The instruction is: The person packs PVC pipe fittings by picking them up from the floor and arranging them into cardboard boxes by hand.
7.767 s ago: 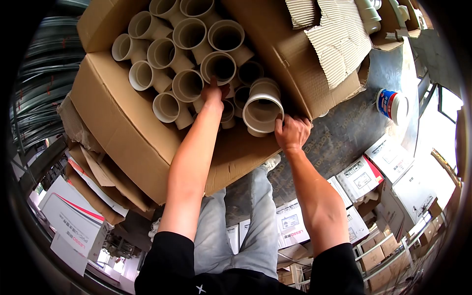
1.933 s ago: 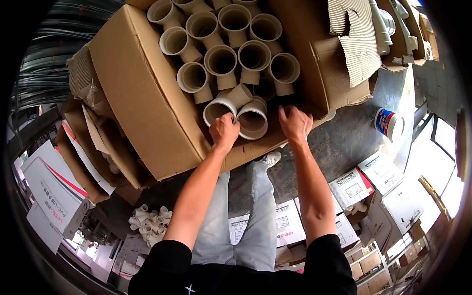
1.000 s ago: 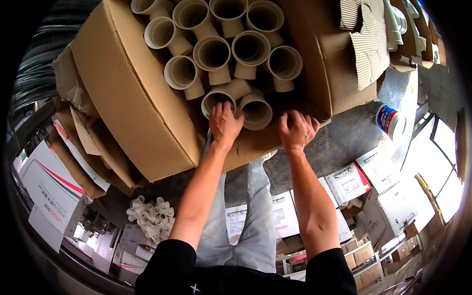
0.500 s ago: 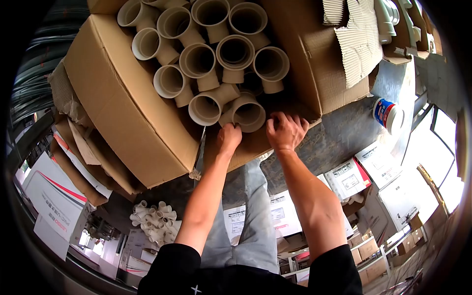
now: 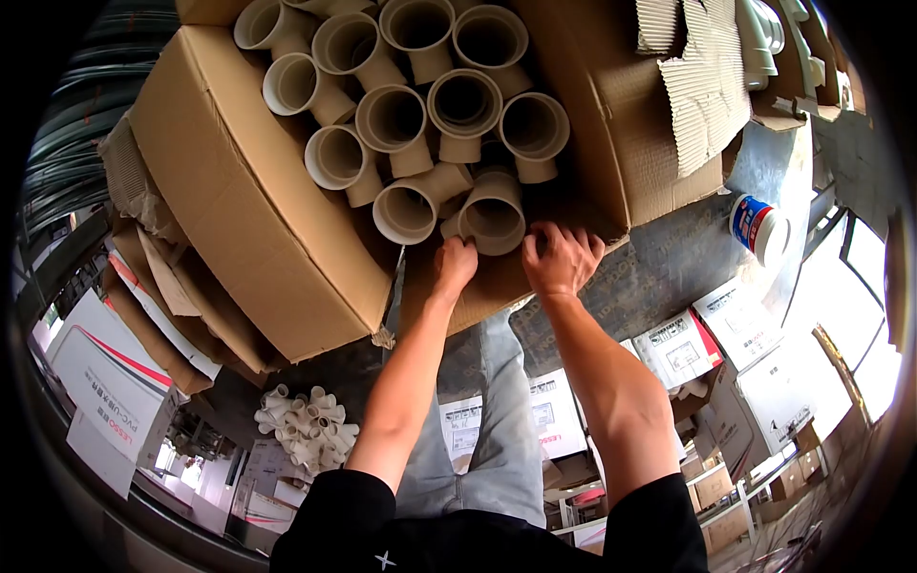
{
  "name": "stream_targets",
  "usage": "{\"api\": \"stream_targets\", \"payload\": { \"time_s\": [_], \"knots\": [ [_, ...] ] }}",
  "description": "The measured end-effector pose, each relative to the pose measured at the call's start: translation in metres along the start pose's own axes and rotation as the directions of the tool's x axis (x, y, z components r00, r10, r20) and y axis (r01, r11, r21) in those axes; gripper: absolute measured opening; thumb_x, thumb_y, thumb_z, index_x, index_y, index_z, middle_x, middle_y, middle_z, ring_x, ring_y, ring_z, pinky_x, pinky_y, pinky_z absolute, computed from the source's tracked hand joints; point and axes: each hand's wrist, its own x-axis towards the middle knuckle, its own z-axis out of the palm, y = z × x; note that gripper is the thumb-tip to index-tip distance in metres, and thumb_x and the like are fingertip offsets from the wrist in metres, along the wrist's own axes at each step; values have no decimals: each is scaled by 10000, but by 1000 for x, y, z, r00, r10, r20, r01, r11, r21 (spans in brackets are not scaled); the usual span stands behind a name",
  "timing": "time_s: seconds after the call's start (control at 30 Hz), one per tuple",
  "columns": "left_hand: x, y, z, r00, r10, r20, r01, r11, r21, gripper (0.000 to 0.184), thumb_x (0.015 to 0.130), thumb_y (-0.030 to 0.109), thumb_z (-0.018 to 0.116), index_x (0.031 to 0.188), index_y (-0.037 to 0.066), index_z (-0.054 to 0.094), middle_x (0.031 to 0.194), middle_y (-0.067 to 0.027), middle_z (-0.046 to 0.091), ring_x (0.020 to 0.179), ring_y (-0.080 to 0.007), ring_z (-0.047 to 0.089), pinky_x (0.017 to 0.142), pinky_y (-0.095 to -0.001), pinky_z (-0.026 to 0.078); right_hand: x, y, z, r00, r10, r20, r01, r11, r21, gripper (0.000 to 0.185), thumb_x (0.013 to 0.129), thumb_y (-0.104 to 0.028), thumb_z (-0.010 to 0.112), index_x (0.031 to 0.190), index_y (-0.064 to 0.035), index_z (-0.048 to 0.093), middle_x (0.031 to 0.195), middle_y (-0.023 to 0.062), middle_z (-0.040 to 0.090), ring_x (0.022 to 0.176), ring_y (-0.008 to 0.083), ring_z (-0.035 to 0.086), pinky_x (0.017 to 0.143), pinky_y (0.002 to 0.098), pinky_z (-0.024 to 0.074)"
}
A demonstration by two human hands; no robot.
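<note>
We had fingers of L hand [image 5: 457,263] curled at the front pipe joint [image 5: 497,218] in the box [image 5: 258,196], R hand [image 5: 562,263] likewise beside it, grips unclear, so level two-sided support w/o bumping nbr joints [image 5: 445,180] seemed best.

The person [image 5: 449,537] is wearing a black top [image 5: 535,554] with loose short sleeves [image 5: 368,489], which are leaving the left forearm [image 5: 396,401] and right forearm [image 5: 611,396] bare. A small white four-pointed star [image 5: 384,561] is standing out on the left side of the top's front. Light grey jeans [image 5: 506,444], looking faded in places, are showing below, a seam [image 5: 459,492] running down the centre. The left hand [image 5: 456,263] and right hand [image 5: 563,262] are showing bare too.
</note>
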Motion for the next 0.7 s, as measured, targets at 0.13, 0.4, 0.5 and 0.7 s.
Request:
{"api": "stream_targets", "payload": {
  "time_s": [0.13,0.4,0.5,0.7],
  "knots": [
    [-4,16,-3,999,16,-39,-17,1000,-16,452,958,344,537,998,-84,676,1049,-363,636,1044,-507,617,910,-522,491,1,-2,0,1000,17,3,-17,1000,-3,139,742,-316,671,798,-209,741,837,5,740,861,207,645,970,383,382],
    [-4,28,20,988,149,-47,-152,984,-91,436,962,409,558,1080,11,692,1080,-279,660,1069,-456,617,882,-507,492,-1,1,1,1000,6,4,-6,1000,-14,143,734,-308,684,807,-203,747,812,7,735,862,214,650,972,395,385],
    [12,-16,40,990,140,12,-126,920,-370,449,932,411,596,1091,2,691,1068,-233,707,1019,-389,668,853,-463,513,-3,2,2,1000,1,1,0,1000,-14,149,731,-313,688,812,-203,749,816,8,737,870,211,651,974,393,387],
    [-12,-13,-18,914,-304,268,295,46,-954,795,878,565,623,1423,25,414,1247,-204,615,1177,-351,582,986,-506,467,-2,0,1,1000,-5,-17,4,1000,-8,149,742,-322,684,802,-198,741,801,4,732,864,211,648,974,392,386]
  ]
}}
